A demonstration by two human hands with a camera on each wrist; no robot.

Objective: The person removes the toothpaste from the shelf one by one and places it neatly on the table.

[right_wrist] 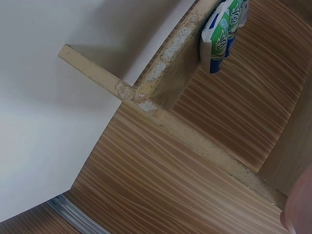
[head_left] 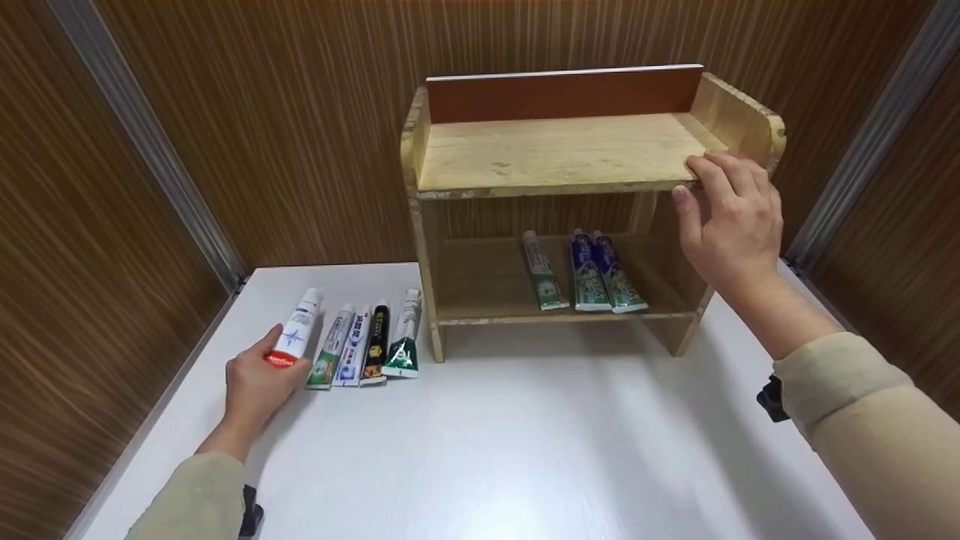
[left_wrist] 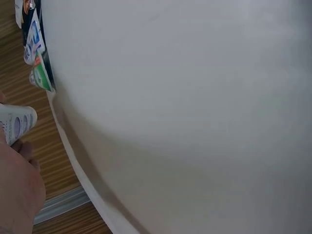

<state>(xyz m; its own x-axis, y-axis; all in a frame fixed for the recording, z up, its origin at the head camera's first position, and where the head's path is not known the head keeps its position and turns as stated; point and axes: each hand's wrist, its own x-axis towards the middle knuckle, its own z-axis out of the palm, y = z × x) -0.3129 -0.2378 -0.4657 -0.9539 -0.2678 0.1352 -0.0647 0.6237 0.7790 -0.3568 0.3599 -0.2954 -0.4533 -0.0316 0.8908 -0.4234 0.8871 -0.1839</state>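
My left hand (head_left: 262,379) grips the bottom end of a white toothpaste tube (head_left: 298,326) with a red band, its cap pointing away. The left wrist view shows part of this tube (left_wrist: 18,121) at the left edge. Beside it lies a row of tubes: a green-and-white one (head_left: 331,349), a white-and-blue one (head_left: 352,351), a black one (head_left: 376,341) and a green-and-silver one (head_left: 405,337). My right hand (head_left: 739,221) holds the front edge of the wooden shelf's top board (head_left: 555,154), fingers above and thumb at the edge; its palm side is hidden.
On the shelf's lower board (head_left: 480,292) lie a white-and-green tube (head_left: 545,274) and two purple-and-green tubes (head_left: 590,274). The shelf's side panel (head_left: 425,277) stands just right of the row. Wood-grain walls (head_left: 300,150) enclose the white table (head_left: 510,427).
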